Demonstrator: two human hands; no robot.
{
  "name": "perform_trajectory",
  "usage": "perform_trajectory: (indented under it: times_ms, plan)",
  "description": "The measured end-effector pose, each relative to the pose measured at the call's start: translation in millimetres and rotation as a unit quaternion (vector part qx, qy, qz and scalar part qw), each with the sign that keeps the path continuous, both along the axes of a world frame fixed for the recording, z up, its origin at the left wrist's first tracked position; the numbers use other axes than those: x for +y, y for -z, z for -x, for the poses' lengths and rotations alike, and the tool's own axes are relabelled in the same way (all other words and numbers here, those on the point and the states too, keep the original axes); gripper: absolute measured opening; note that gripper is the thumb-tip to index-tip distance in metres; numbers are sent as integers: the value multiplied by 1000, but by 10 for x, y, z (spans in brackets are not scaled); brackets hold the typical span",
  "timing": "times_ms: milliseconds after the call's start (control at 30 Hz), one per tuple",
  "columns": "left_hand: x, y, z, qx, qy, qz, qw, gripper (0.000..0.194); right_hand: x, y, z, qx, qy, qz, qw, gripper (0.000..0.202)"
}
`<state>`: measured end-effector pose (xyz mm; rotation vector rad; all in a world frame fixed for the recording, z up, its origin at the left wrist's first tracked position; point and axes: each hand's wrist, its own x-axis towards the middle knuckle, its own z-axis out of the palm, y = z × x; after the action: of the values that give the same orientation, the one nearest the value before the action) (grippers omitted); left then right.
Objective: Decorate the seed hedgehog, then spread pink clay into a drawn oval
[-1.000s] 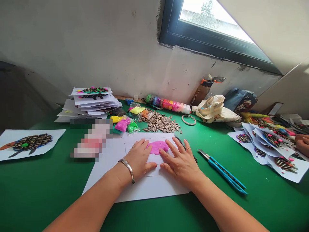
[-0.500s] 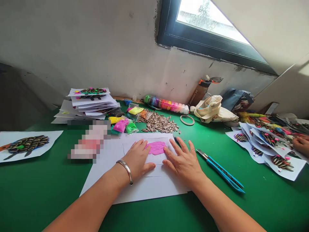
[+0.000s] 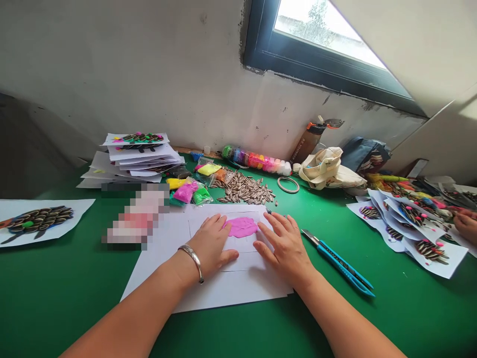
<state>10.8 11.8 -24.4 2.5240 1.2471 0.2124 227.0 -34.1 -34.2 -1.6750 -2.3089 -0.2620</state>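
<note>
A flat pink patch of modelling clay (image 3: 242,227) is spread on a sheet of white paper (image 3: 208,293) marked with thin lines. My left hand (image 3: 211,241) lies over the paper, fingertips at the clay's left edge, thumb stretched out. On the other side, my right hand (image 3: 285,243) has its fingers spread, with the index finger beside the clay's right edge. Neither hand grips anything. Just right of my right hand rests a blue utility knife (image 3: 341,263), its blade end toward the paper.
Behind the paper lie sunflower seeds (image 3: 246,188), clay packets (image 3: 190,191) and a tape ring (image 3: 288,185). Stacked seed pictures (image 3: 137,159) stand back left; more pictures (image 3: 417,228) lie right. A bottle (image 3: 307,141) leans by the wall. Another person's hand (image 3: 465,226) shows far right.
My right hand has shifted slightly right, its fingertips drawing off the clay's edge. My left hand stays nearly in place. The whole view has moved a little.
</note>
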Motion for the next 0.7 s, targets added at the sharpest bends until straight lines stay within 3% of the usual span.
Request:
perform_trajectory:
  times_ms: [167, 700]
  plan:
    - [5, 35, 7, -5, 0, -5, 1000, 57, -31, -29, 64, -6, -49, 29, 998, 41]
    - [4, 16, 7, -7, 3, -10, 1000, 55, 27, 16, -1, -8, -9, -7, 1000, 31]
